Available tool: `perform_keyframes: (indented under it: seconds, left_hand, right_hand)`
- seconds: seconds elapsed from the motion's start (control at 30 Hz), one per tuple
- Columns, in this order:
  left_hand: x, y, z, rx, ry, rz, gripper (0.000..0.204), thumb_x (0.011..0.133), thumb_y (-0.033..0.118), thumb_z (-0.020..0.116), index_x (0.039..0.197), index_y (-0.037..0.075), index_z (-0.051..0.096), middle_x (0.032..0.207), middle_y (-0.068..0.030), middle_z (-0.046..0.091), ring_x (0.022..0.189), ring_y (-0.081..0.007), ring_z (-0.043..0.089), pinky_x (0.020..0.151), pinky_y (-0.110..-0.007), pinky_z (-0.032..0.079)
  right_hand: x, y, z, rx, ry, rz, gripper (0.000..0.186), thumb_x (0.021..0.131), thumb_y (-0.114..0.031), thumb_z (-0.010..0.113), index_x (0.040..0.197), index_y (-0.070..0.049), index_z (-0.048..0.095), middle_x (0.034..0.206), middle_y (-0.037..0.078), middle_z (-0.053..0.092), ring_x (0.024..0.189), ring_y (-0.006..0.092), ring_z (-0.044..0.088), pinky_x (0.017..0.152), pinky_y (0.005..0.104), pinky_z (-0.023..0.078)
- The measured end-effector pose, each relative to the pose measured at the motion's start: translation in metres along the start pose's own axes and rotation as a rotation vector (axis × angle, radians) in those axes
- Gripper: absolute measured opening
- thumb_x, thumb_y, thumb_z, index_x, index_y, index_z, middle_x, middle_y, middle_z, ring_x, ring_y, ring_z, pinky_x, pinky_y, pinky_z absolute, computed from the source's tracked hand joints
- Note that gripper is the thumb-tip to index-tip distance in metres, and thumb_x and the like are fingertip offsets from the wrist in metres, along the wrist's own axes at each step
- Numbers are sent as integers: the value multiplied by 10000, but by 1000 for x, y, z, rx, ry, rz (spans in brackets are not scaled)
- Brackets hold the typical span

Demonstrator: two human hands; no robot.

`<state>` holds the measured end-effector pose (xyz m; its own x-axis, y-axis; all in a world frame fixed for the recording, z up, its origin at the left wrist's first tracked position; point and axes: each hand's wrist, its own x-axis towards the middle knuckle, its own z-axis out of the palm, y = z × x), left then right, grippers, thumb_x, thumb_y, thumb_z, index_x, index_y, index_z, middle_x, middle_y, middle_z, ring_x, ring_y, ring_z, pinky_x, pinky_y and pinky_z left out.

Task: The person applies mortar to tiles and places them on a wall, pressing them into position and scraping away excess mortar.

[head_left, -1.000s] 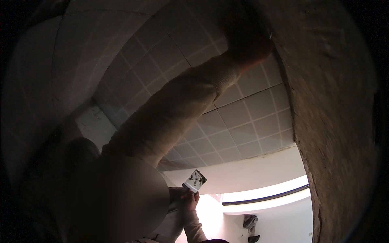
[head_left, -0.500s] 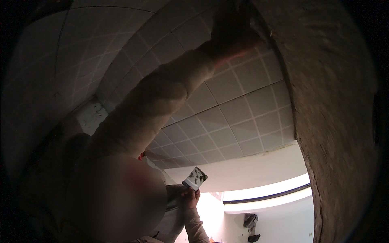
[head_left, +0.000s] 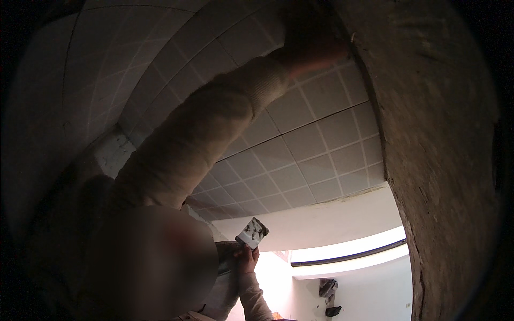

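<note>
My left arm, in a beige sleeve, stretches from the lower left across grey tiles [head_left: 316, 125] with pale grid lines. At its end my left hand [head_left: 320, 58] is near the upper edge where the tiles meet a rough wall. Shadow and blur hide its fingers. A dark shape [head_left: 305, 27] lies just beyond this hand, too dim to make out. Lower down, my right hand [head_left: 248, 261] is closed around the bottom of a square white piece with dark smears [head_left: 253, 233]; its exact kind does not show.
A rough brown wall [head_left: 433, 160] runs down the right side. Darker tiles [head_left: 91, 80] fill the left. At the lower right are a white wall [head_left: 375, 289], a bright opening with a dark bar [head_left: 348, 255], and some dark items [head_left: 329, 294]. A blurred patch [head_left: 160, 262] covers the lower left.
The view has shifted slightly, so the tiles and walls sit a little further left. My left hand has moved slightly right along the tiles, toward the rough wall. The right hand still holds the white piece.
</note>
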<state>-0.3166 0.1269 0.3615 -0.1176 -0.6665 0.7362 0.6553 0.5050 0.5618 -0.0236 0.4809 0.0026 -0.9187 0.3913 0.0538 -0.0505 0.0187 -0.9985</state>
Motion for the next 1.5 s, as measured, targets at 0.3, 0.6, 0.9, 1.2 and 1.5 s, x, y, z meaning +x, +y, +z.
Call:
perform_keyframes:
  seconds: [0.3,0.6,0.9,1.2,1.5]
  left_hand:
    - [-19,7,-7,-136,-368,104,628,729,235,564,1281,-31,424,1318,-317,324,1241,-458,253,998,-628,156]
    - [19,-32,-3,-152,-70,-73,743,682,226,629,1353,30,376,1395,-262,253,1260,-467,249,1021,-556,225]
    - [0,-6,-2,67,-180,-118,645,671,185,618,1284,68,457,1328,-275,309,1220,-468,276,995,-570,214]
    - [-20,27,-6,-163,-121,-43,613,675,138,579,1263,12,462,1311,-288,311,1198,-465,277,982,-568,197]
    - [-51,47,6,-210,-291,-39,646,668,197,573,1290,40,490,1345,-302,289,1248,-508,200,1027,-655,57]
  right_hand:
    - [-3,-7,2,-74,-44,-74,117,914,-113,515,990,-24,520,671,60,598,515,140,554,505,260,459]
    - [3,1,1,-69,-17,-8,154,908,-126,541,1022,-27,515,688,44,581,530,132,546,503,262,466]
    - [-3,-1,3,-10,-50,-1,152,906,-115,534,1025,-26,503,711,36,557,546,130,535,485,276,470]
    - [-1,-2,4,-14,-42,-14,160,903,-90,518,1049,-28,494,751,64,588,547,140,544,491,282,472]
    - [0,2,-7,-16,-48,-41,139,905,-87,509,1032,-30,503,703,58,565,534,137,524,499,272,455]
